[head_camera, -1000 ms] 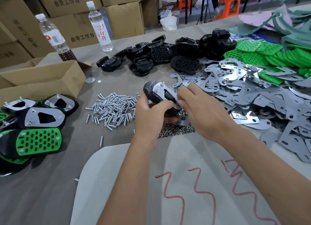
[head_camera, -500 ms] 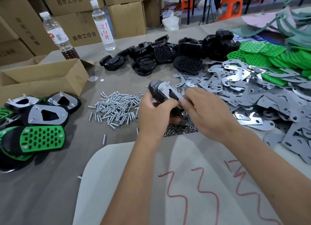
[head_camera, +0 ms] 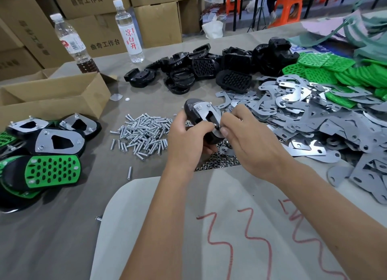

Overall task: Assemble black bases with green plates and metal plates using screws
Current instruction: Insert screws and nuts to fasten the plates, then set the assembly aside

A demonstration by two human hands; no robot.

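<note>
My left hand [head_camera: 188, 141] grips a black base [head_camera: 191, 109] from below, held up over the table with a metal plate [head_camera: 204, 112] on its top and two screw ends sticking up. My right hand [head_camera: 249, 141] pinches the near end of that plate with thumb and fingers. A heap of loose screws [head_camera: 144, 133] lies just left of my hands. Small nuts [head_camera: 217, 161] lie under them. Loose black bases [head_camera: 201, 70] are piled at the back, metal plates [head_camera: 314, 120] to the right, green plates [head_camera: 326, 70] at the far right.
Finished assemblies [head_camera: 41, 154] are stacked at the left, beside an open cardboard box [head_camera: 54, 99]. Two water bottles [head_camera: 129, 32] stand at the back left before stacked cartons. A pale sheet with red scribbles [head_camera: 230, 227] lies under my forearms.
Both hands have stayed on the base and plate. My right fingers have shifted slightly along the plate's near end.
</note>
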